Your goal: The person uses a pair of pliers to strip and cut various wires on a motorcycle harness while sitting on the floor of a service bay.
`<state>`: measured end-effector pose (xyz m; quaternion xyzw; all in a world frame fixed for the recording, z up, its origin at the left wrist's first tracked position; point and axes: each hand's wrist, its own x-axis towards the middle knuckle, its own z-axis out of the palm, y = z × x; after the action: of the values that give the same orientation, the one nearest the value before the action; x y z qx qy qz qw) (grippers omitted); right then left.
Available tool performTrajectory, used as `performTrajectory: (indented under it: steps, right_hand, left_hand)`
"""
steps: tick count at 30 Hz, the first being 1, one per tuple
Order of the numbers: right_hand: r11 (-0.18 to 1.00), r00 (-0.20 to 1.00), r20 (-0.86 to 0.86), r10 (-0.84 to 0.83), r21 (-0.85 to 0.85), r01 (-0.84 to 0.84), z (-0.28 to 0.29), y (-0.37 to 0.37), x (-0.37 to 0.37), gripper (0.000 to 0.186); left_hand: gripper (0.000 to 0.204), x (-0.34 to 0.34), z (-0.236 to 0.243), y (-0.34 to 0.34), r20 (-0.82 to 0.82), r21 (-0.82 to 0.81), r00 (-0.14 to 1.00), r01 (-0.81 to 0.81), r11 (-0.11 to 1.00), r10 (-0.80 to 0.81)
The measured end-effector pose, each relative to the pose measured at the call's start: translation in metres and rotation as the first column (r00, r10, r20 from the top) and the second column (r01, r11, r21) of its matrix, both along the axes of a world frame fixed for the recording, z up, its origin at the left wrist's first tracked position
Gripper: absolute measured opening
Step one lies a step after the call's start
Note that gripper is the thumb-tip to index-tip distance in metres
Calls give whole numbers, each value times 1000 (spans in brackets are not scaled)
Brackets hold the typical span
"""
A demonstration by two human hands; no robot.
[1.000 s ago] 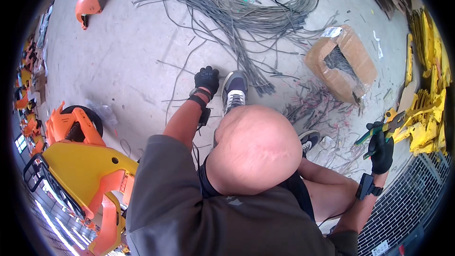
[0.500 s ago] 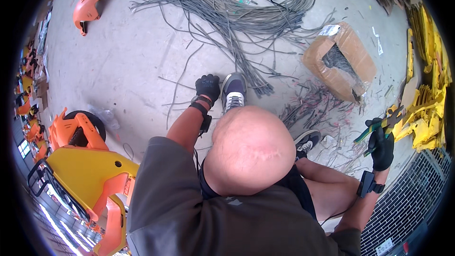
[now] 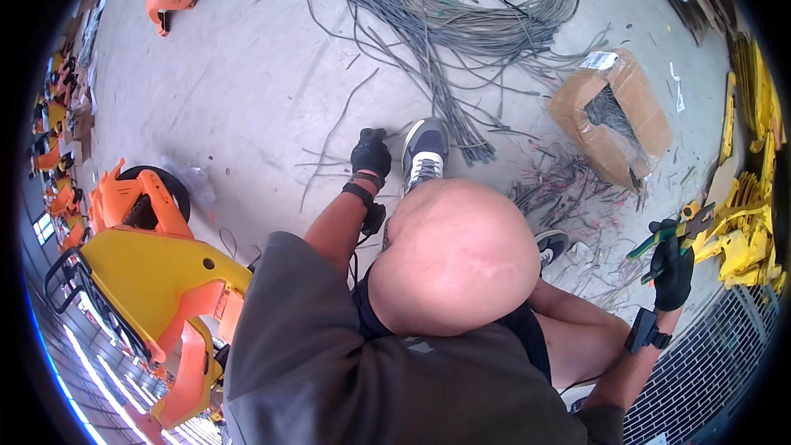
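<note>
Green-handled pliers (image 3: 692,226), handles splayed, in the right hand (image 3: 672,272), metal end angled right, jaw gap unclear

Gloves (image 3: 371,154) are black, pliers (image 3: 651,245) green-handled, cables (image 3: 474,33) grey, carton (image 3: 641,107) brown.

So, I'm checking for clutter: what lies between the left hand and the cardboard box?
In the head view, a shoe and the cable ends lie between the left hand and the box.

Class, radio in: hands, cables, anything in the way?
Right hand: gripping pliers. Left hand: curled beside shoe, grip unclear. Cables: loose bundle on floor, ahead. Nearby clutter: torn box, scraps.
</note>
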<state>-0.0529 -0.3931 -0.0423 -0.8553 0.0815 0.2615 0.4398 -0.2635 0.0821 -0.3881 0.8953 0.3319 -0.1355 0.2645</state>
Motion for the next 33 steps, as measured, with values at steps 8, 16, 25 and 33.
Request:
performTrajectory:
  steps: [8, 16, 25, 33]
  right_hand:
    - [999, 999, -5, 37, 23, -37, -3, 7, 4, 34]
    - [998, 1000, 2, -4, 57, 4, 1, 8, -1, 32]
    - [1000, 999, 14, 29, -3, -29, 1, 5, -3, 30]
    - [976, 953, 212, 214, -91, -199, -9, -27, 2, 27]
  left_hand:
    - [24, 13, 2, 13, -253, 8, 962, 111, 994, -106]
    - [17, 18, 6, 9, -237, 84, 944, 257, 963, -231]
    - [19, 33, -4, 9, -257, 77, 924, 311, 947, -282]
    - [20, 58, 2, 15, 345, -8, 937, 67, 998, -60]
